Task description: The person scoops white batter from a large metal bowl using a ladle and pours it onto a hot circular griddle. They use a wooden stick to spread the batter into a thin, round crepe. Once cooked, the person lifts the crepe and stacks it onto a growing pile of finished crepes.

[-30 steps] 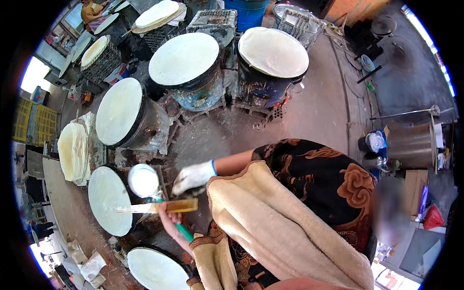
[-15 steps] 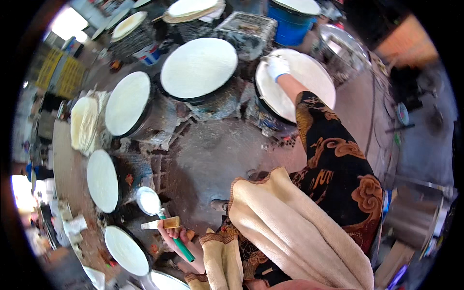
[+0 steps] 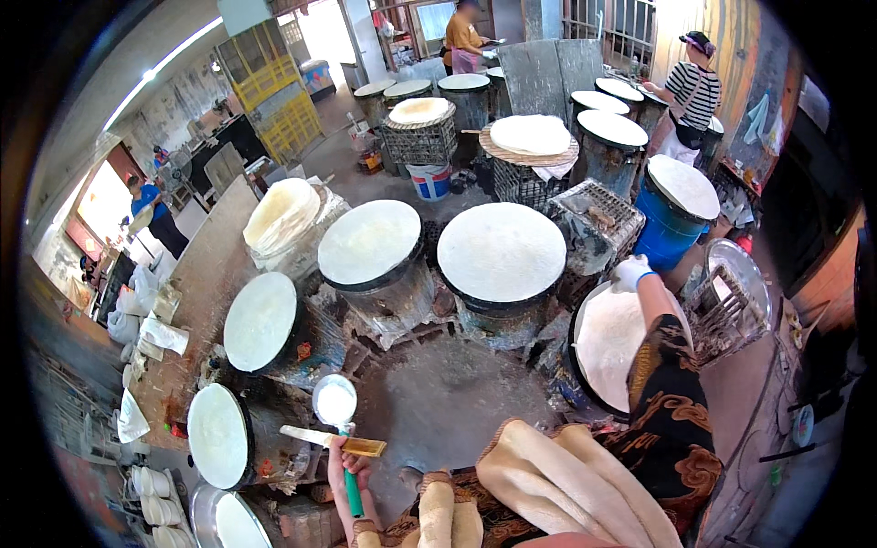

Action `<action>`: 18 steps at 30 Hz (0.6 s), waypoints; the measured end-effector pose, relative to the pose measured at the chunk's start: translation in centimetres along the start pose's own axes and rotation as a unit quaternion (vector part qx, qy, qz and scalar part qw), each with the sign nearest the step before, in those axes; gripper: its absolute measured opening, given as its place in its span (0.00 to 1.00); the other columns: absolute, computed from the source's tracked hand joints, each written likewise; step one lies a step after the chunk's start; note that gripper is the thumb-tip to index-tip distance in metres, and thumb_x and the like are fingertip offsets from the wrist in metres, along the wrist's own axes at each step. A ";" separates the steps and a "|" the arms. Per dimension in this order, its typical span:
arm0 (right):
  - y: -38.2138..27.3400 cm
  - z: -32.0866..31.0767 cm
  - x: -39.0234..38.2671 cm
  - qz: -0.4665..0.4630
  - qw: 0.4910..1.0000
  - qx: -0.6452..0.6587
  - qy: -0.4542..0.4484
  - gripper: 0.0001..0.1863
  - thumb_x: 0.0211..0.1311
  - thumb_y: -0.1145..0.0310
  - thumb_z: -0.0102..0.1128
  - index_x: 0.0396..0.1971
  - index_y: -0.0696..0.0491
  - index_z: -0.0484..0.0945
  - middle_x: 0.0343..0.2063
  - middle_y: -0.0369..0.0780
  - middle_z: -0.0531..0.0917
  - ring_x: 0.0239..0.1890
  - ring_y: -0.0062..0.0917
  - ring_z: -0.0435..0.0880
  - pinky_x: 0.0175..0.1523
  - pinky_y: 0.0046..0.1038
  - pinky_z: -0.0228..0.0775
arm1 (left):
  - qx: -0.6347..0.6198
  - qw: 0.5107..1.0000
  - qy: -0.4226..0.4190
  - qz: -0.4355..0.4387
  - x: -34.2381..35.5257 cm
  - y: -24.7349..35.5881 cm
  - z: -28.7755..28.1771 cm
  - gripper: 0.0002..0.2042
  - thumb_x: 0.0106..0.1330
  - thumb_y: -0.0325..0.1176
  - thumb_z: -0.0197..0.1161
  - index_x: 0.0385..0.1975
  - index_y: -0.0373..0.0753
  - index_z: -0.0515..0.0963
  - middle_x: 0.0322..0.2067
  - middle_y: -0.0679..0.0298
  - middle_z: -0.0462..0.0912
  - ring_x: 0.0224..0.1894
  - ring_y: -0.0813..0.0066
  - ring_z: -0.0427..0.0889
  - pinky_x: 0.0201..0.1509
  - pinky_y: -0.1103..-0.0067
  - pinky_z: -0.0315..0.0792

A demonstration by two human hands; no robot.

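Note:
My bare left hand (image 3: 352, 468) is closed around a green-handled ladle (image 3: 353, 493), its round bowl whitened inside, and a flat scraper with a wooden handle (image 3: 364, 447), held crosswise. My right hand (image 3: 630, 274), in a white glove, is curled at the far rim of the right-hand round griddle, which carries a thin white sheet (image 3: 610, 352); whatever its fingertips pinch is too small to make out. A beige cloth (image 3: 575, 484) lies over my lap.
Several coated round griddles (image 3: 500, 251) on drums curve around me. A stack of pale sheets (image 3: 279, 212) sits behind the left ones. A wire crate (image 3: 598, 219) and blue drum (image 3: 665, 237) stand beyond. Co-workers (image 3: 694, 96) work at the back and far left (image 3: 155, 210).
My right hand has moved from near my lap out to the right-hand griddle's far rim. The view has lifted, showing more of the room. My left hand still holds the ladle and scraper.

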State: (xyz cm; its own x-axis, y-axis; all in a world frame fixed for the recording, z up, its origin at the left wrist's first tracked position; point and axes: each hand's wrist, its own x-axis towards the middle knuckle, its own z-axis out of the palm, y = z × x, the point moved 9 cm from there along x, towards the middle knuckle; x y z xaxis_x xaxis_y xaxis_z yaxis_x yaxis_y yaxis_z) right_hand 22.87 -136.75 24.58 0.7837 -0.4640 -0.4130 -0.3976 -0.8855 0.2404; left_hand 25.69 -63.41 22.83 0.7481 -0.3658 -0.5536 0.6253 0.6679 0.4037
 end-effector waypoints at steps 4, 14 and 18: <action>1.1 -5.8 -6.3 -0.020 0.995 0.095 0.034 0.21 0.45 0.53 0.66 0.37 0.51 0.84 0.35 0.44 0.84 0.40 0.36 0.83 0.46 0.36 0.71 | 0.005 1.000 0.009 -0.021 1.3 0.1 0.6 0.19 0.63 0.39 0.58 0.10 0.50 0.63 0.05 0.78 0.63 0.04 0.86 0.61 0.06 0.88 0.55; -6.1 -20.7 -20.5 -0.063 0.950 0.231 0.201 0.17 0.44 0.60 0.65 0.30 0.58 0.83 0.22 0.50 0.81 0.23 0.37 0.81 0.32 0.33 0.72 | 0.093 0.995 0.037 -0.023 2.5 5.0 1.3 0.19 0.61 0.40 0.60 0.10 0.52 0.60 0.05 0.80 0.63 0.06 0.89 0.63 0.07 0.87 0.51; -15.2 -25.0 -22.1 -0.115 0.920 0.267 0.261 0.19 0.45 0.58 0.63 0.31 0.59 0.83 0.23 0.51 0.81 0.25 0.37 0.81 0.34 0.33 0.72 | 0.106 0.993 0.049 -0.022 2.5 8.6 -0.8 0.18 0.60 0.39 0.62 0.12 0.52 0.61 0.05 0.78 0.62 0.05 0.87 0.61 0.06 0.86 0.52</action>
State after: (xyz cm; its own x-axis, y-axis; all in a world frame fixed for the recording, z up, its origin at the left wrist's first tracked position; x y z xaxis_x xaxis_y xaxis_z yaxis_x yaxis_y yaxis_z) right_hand 23.56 -112.45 51.97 0.9436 -0.3109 0.1137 -0.2606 -0.9095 -0.3240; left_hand 32.74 -58.07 24.32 0.7010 -0.3201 -0.6373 0.6967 0.4983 0.5161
